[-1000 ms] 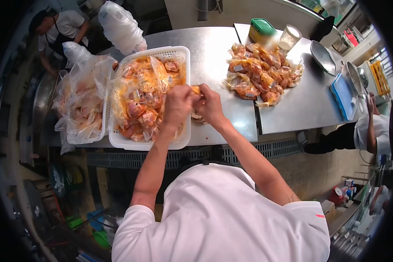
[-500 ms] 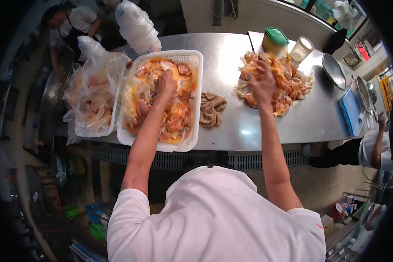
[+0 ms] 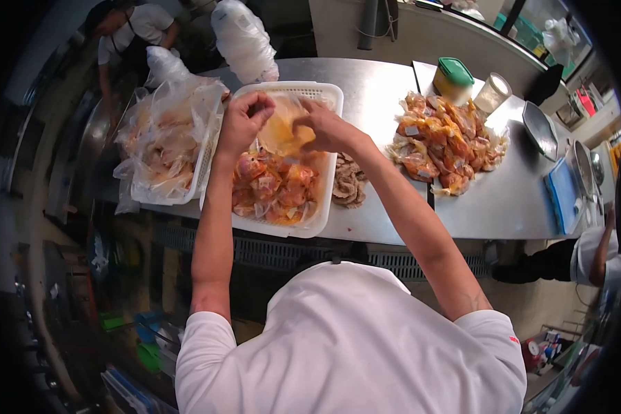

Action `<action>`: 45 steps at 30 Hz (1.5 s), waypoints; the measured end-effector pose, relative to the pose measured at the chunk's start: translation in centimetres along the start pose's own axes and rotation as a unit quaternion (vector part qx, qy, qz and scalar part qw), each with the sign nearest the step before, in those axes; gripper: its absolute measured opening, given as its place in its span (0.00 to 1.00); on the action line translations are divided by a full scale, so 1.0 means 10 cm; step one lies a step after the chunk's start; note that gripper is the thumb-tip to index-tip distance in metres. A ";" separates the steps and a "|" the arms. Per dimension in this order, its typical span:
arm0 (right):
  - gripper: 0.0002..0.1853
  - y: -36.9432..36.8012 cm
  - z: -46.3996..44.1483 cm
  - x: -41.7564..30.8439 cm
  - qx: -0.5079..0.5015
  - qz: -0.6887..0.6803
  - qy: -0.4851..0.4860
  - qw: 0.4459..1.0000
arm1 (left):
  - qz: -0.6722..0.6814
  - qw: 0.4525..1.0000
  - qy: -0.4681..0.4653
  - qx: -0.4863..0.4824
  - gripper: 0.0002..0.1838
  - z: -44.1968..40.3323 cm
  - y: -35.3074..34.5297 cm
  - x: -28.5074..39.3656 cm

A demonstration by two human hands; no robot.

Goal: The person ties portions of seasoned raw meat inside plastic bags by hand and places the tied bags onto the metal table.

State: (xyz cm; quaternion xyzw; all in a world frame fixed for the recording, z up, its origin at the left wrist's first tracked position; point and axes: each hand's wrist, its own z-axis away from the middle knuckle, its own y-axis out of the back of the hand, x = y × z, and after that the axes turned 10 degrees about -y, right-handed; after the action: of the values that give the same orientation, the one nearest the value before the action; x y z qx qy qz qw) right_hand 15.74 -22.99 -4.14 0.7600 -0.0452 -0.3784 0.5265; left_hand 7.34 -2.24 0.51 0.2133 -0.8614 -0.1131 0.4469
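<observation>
Head view: over the white basket (image 3: 330, 181), left hand (image 3: 241, 125) is held fingers-curled, right hand (image 3: 323, 130) fingers-parted. Any grip cannot be told

- basket (image 3: 283, 231) sits left of middle on the desk (image 3: 376, 90), bagged meat (image 3: 272, 186) in it
- left hand (image 3: 246, 123) and right hand (image 3: 324, 130) over its back half
- second basket (image 3: 205, 165) just left
- cloth (image 3: 350, 185) just right
- further right, pile of bags (image 3: 452, 141)
- tub (image 3: 453, 77) and jar (image 3: 493, 93) behind that
- right of those, dish (image 3: 539, 131), then probably a board (image 3: 564, 194), murky there
</observation>
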 end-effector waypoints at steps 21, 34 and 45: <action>0.35 -0.65 0.37 -0.10 0.022 -0.442 0.001 0.897 | 0.117 0.992 -0.039 -0.034 0.09 0.21 -0.39 0.59; 0.12 -0.62 0.36 -0.19 0.007 -0.330 -0.061 0.942 | -0.250 0.938 -0.218 -0.102 0.25 0.54 -0.38 0.66; 0.08 -0.42 0.23 -0.04 0.146 -0.060 -0.030 0.987 | -0.025 0.970 0.138 -0.200 0.13 0.92 -0.23 0.12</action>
State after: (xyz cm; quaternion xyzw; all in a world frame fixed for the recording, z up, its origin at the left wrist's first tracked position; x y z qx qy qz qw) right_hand 12.66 -22.71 -7.85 0.8183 -0.0703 -0.4211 0.3849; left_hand -0.15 -4.76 -4.77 0.1547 -0.7459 -0.2632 0.5920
